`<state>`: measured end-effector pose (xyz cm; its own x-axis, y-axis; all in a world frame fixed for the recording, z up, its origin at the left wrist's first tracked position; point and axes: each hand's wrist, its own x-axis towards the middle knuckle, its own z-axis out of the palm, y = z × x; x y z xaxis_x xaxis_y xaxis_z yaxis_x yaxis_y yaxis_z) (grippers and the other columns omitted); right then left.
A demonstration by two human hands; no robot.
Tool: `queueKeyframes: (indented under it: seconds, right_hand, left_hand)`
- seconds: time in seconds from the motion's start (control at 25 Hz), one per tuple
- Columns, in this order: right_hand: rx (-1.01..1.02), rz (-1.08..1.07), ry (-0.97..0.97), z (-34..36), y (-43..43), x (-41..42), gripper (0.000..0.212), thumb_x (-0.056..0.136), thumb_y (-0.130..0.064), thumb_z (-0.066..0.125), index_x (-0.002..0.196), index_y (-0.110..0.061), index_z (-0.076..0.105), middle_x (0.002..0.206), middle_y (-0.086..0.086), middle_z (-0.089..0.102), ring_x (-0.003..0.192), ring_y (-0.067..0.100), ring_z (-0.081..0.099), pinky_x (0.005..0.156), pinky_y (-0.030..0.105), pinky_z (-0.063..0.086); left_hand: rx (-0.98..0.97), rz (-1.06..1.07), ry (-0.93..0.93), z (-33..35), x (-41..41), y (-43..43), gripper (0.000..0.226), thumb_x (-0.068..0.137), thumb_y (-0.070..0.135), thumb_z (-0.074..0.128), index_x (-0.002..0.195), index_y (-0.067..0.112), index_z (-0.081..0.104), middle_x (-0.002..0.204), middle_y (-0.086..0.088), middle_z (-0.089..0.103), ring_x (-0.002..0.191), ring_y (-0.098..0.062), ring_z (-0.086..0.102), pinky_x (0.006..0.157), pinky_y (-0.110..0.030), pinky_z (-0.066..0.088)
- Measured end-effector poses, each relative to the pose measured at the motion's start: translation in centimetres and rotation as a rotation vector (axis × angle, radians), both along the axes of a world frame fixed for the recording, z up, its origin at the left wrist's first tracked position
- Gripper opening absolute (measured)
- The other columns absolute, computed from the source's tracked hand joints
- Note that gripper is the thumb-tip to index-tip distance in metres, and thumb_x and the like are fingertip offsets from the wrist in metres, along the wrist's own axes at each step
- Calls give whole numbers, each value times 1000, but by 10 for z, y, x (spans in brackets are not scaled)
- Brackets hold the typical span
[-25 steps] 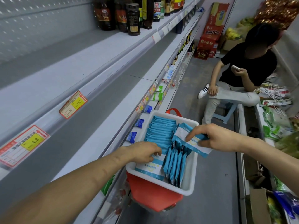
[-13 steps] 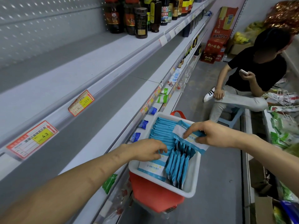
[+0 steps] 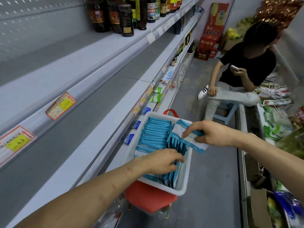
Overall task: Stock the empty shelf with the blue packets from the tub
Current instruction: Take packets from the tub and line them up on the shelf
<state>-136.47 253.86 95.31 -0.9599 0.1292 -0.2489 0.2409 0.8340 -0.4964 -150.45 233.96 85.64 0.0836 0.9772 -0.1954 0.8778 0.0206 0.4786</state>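
A white tub point(image 3: 186, 176) on a red basket point(image 3: 148, 198) holds several blue packets point(image 3: 154, 132) standing in rows. My right hand point(image 3: 209, 133) pinches a blue and white packet point(image 3: 189, 137) over the tub's right side. My left hand point(image 3: 162, 160) reaches into the near rows, its fingers curled round the tops of upright packets point(image 3: 171, 176). The empty grey shelf point(image 3: 69, 129) runs along the left, beside the tub.
Dark sauce bottles point(image 3: 125, 15) stand on the upper shelf. Yellow price tags point(image 3: 60, 105) line the shelf edges. A person in a black shirt point(image 3: 246, 66) sits on a stool in the aisle ahead. Red cartons point(image 3: 210, 35) stack at the far end. Green packets point(image 3: 276, 125) pile on the right.
My left hand has moved right and deeper into the near rows of packets. My right hand still holds its packet over the tub. The view has tilted slightly.
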Motion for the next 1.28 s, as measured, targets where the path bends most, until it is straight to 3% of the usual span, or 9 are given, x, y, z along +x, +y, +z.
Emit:
queueKeyframes:
  seconds: [0.16, 0.44, 0.64, 0.84, 1.12, 1.28]
  right_hand:
    - [1, -15, -2, 1, 6, 8, 45, 90, -9, 67, 117, -44, 69, 127, -15, 63, 111, 10, 63, 89, 33, 57]
    - [-25, -39, -6, -1, 13, 18, 43, 92, -9, 67, 117, -45, 68, 131, -13, 62, 114, 15, 64, 87, 36, 59]
    - [-41, -59, -11, -4, 19, 26, 44, 92, -9, 67, 116, -47, 68, 133, -13, 60, 116, 16, 63, 86, 38, 60]
    - [-58, -71, -19, -10, 23, 30, 43, 93, -11, 66, 116, -48, 68, 134, -13, 59, 115, 14, 64, 83, 37, 62]
    - [-36, -27, -15, -3, 25, 13, 44, 94, -11, 65, 115, -49, 67, 130, -15, 60, 109, 11, 65, 81, 35, 61]
    - [-36, 35, -10, 8, 23, -19, 43, 94, -10, 66, 115, -48, 67, 131, -16, 61, 110, 8, 65, 84, 27, 60]
  left_hand:
    - [-63, 2, 73, -12, 6, 2, 40, 98, 28, 61, 138, 22, 58, 122, -4, 58, 111, -23, 58, 93, -41, 50]
    - [-119, 70, 108, -16, 14, 9, 37, 98, 31, 60, 134, 25, 62, 123, -3, 65, 114, -24, 60, 93, -38, 51]
    - [-160, 126, 196, -18, 31, 21, 35, 94, 30, 61, 129, 26, 62, 122, -6, 68, 112, -29, 63, 76, -35, 43]
    - [-180, 165, 298, -24, 41, 26, 35, 88, 28, 68, 122, 22, 62, 114, -9, 69, 107, -33, 64, 75, -38, 47]
    - [-175, 278, 63, -8, 18, 17, 57, 90, 12, 65, 144, 27, 54, 136, -5, 60, 124, -26, 56, 94, -39, 51]
    - [-164, 314, -107, 45, -30, -1, 55, 90, 13, 66, 140, 32, 58, 131, 6, 59, 106, -13, 55, 90, -32, 48]
